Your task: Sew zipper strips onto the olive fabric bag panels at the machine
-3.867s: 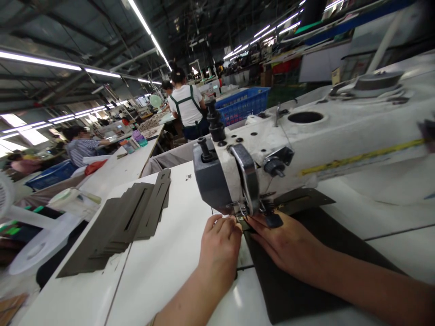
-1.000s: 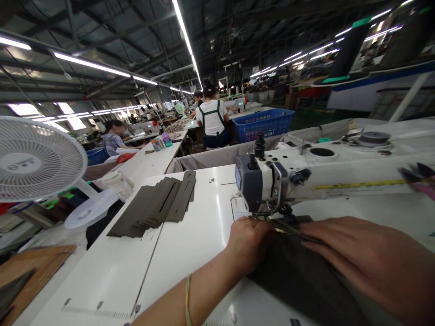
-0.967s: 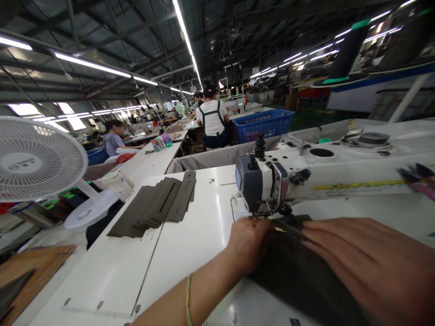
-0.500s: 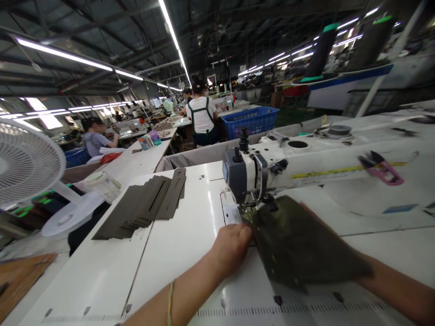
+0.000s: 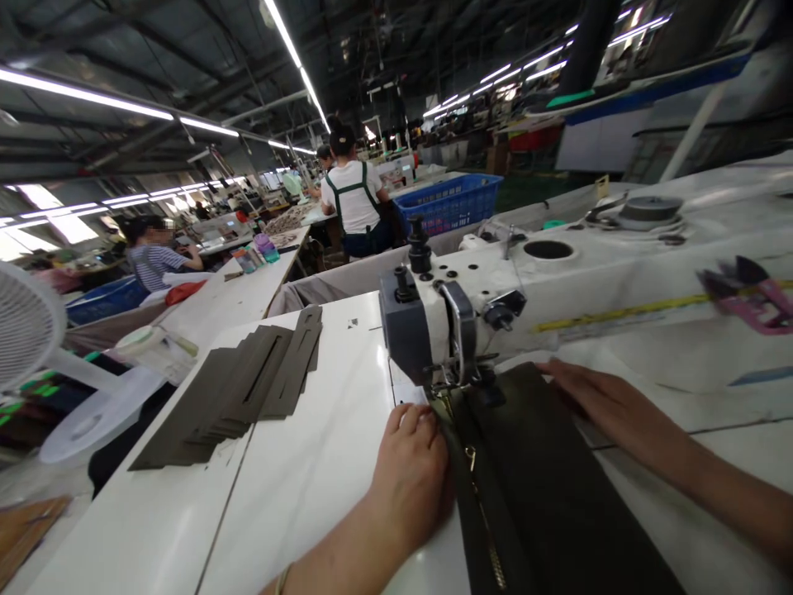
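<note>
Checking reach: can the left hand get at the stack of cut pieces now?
Likely yes: only white tabletop shows between left hand and stack, though it would have to leave the fabric.

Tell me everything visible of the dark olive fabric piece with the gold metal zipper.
This fabric piece looks smooth and matte, perhaps coated cloth. The zipper runs lengthwise near its left side, pull towards the far end. It lies on the white tabletop, far end under the head of the white-and-grey sewing machine, near end out of view. The left hand touches its left edge; the right hand is at its far right corner.
</note>
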{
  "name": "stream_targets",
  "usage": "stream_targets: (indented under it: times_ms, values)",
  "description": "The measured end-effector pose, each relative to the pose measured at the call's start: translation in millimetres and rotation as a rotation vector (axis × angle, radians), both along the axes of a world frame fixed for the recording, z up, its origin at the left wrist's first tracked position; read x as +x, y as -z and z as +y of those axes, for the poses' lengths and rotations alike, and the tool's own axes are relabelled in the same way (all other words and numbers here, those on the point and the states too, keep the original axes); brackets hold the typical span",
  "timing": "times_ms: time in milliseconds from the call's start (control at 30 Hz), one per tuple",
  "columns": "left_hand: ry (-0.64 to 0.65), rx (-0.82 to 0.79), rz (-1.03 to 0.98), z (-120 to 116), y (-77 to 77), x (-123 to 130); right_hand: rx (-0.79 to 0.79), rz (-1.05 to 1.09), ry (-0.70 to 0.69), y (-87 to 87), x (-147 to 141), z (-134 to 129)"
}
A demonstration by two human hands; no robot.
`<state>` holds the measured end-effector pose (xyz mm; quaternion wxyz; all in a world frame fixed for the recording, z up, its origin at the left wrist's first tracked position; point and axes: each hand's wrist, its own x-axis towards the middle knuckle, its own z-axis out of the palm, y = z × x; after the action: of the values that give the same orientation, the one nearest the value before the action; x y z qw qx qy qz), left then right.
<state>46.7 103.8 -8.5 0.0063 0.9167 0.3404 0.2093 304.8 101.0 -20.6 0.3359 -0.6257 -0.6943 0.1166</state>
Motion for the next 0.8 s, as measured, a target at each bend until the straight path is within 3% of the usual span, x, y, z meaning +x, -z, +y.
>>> stream_targets:
  times_ms: [67,200,300,400,500,600,700,800]
  values:
    - [-0.016,0.005,0.0,-2,-3.0,1,-0.017,-0.108,0.036,-5.1,-2,8]
    - [-0.034,0.006,0.015,-4,-2.6,1,0.238,-0.478,0.119,0.6,0,21]
    - [-0.042,0.003,0.001,-4,1.0,1,0.263,-0.612,0.129,6.1,2,25]
    - [-0.054,0.004,-0.037,-5,2.5,2,0.371,-0.712,0.117,0.2,-13,19]
    - [-0.056,-0.001,-0.099,-7,2.2,1,0.507,-0.608,-0.082,-5.6,-46,6]
    - [-0.115,-0.005,-0.182,-6,4.7,-2,0.48,-0.437,-0.292,1.9,-74,-5]
    - [-0.109,0.058,-0.193,-2,11.3,-7,0.437,-0.4,-0.355,13.1,-84,-7]
    - [0.019,0.119,-0.14,5,16.6,-10,0.419,-0.399,-0.362,14.9,-81,-5]
